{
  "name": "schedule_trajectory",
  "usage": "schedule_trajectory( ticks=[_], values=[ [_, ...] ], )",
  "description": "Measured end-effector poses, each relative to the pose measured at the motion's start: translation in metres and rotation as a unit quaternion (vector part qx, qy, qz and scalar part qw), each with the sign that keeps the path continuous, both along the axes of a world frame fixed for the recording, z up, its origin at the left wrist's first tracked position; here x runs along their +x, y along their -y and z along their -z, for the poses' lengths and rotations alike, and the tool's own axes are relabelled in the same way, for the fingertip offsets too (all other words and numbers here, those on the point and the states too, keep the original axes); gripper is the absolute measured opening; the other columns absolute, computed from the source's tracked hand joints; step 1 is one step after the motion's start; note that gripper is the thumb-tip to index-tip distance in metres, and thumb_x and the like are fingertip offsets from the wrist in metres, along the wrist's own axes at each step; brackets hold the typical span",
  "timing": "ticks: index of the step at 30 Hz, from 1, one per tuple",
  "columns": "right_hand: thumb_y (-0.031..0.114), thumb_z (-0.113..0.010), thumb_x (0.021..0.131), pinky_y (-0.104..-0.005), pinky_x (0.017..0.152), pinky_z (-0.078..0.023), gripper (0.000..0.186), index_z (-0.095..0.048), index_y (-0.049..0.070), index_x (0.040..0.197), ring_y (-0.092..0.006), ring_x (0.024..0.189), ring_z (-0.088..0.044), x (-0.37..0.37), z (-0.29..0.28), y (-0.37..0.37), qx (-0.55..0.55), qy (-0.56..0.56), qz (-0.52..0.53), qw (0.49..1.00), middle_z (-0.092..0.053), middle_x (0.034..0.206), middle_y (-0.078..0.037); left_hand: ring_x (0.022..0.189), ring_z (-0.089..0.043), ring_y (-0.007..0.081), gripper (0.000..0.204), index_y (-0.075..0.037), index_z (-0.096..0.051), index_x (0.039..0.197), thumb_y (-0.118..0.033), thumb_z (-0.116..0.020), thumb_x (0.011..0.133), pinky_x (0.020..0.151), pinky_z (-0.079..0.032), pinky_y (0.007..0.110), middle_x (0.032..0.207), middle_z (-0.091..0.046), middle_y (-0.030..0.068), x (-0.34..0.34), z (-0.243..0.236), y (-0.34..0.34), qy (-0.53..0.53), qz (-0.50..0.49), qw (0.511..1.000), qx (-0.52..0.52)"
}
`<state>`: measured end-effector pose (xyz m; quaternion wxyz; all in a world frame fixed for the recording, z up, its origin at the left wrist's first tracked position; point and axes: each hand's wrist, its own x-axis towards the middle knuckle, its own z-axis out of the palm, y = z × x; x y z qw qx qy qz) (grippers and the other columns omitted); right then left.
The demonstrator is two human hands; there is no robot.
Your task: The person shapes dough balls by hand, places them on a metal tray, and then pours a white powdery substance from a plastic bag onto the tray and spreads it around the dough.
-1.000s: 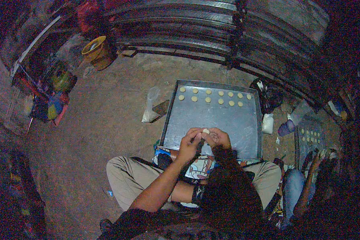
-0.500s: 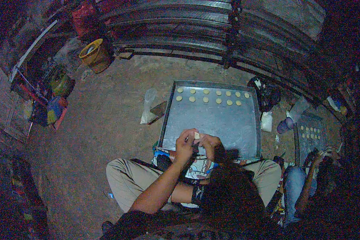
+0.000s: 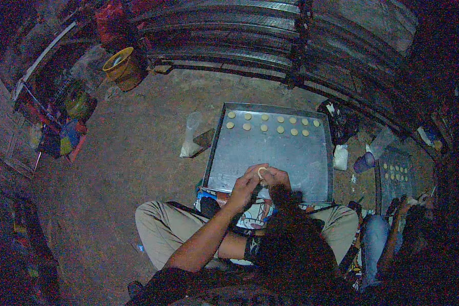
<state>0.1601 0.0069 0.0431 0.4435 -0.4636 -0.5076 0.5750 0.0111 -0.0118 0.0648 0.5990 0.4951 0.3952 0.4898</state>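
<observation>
My left hand [image 3: 245, 184] and my right hand [image 3: 276, 178] meet over the near part of a large metal tray [image 3: 268, 150], both closed around a small pale dough piece [image 3: 261, 172] held between fingertips and thumbs. Behind them, two rows of flat, round dough discs [image 3: 264, 117] lie along the tray's far side. The tray sits just beyond my crossed legs, on a patterned surface partly hidden by my arms.
At right, another person's arm and jeans-clad leg [image 3: 375, 239] are beside a second tray [image 3: 386, 191] of discs. Bags of pale powder [image 3: 190, 149], a dark bag [image 3: 341, 127] and a purple container [image 3: 364, 161] flank my tray. Behind are a yellow bucket [image 3: 125, 74] and metal racks [image 3: 222, 43].
My hands dipped slightly toward the left, then moved back to the right. The dough piece between my fingers has changed angle. The discs on my tray are unchanged.
</observation>
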Motion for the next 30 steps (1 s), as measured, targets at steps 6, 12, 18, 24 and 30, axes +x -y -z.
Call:
schedule_trajectory(
  ticks=[6, 12, 18, 24, 30],
  values=[
    [0.034, -0.058, 0.101, -0.0268, 0.07, -0.047, 0.035, -0.069, 0.0, 0.101, -0.0109, 0.075, -0.058, -0.004, -0.006, 0.001, -0.018, 0.01, -0.001, 1.0, -0.066, 0.085, -0.004, 0.114, -0.056, 0.0186, 0.032, -0.001, -0.064, 0.125, -0.022, -0.059, 0.101, 0.101, -0.042, 0.031, 0.125, -0.06, 0.0075, -0.001, 0.017, -0.002, 0.018, -0.01, 0.999, -0.03],
    [0.025, -0.052, 0.104, -0.0276, 0.076, -0.045, 0.028, -0.067, 0.001, 0.105, -0.0109, 0.08, -0.055, -0.012, -0.011, 0.007, 0.009, 0.038, -0.078, 0.996, -0.062, 0.083, -0.002, 0.082, -0.057, 0.0116, 0.026, -0.006, -0.064, 0.111, -0.029, -0.056, 0.104, 0.073, -0.047, 0.026, 0.095, -0.061, 0.0015, -0.019, 0.03, -0.015, 0.172, -0.02, 0.979, -0.108],
    [0.025, -0.06, 0.099, -0.0271, 0.072, -0.045, 0.025, -0.068, 0.003, 0.107, -0.0107, 0.076, -0.056, -0.014, 0.001, 0.007, 0.045, 0.068, -0.047, 0.996, -0.064, 0.082, 0.0, 0.089, -0.058, 0.0143, 0.024, -0.004, -0.061, 0.111, -0.024, -0.049, 0.106, 0.08, -0.048, 0.028, 0.1, -0.061, 0.0044, -0.015, 0.026, -0.011, 0.138, -0.021, 0.986, -0.088],
    [0.038, -0.057, 0.1, -0.0348, 0.078, -0.052, 0.038, -0.069, 0.003, 0.108, -0.0195, 0.081, -0.066, 0.001, -0.008, 0.005, -0.004, 0.056, 0.027, 0.998, -0.069, 0.086, -0.011, 0.116, -0.056, 0.0203, 0.032, 0.002, -0.061, 0.125, -0.019, -0.05, 0.104, 0.103, -0.042, 0.031, 0.129, -0.057, 0.0084, -0.003, -0.011, 0.001, -0.068, 0.011, 0.996, 0.057],
    [0.027, -0.056, 0.1, -0.0279, 0.066, -0.046, 0.027, -0.068, 0.003, 0.102, -0.0095, 0.073, -0.055, 0.006, -0.003, 0.003, 0.075, 0.032, -0.051, 0.995, -0.062, 0.08, 0.0, 0.105, -0.061, 0.0163, 0.028, 0.001, -0.063, 0.122, -0.017, -0.057, 0.102, 0.095, -0.047, 0.03, 0.11, -0.068, 0.0061, 0.007, 0.009, 0.0, -0.065, -0.073, 0.995, 0.005]
  ],
)
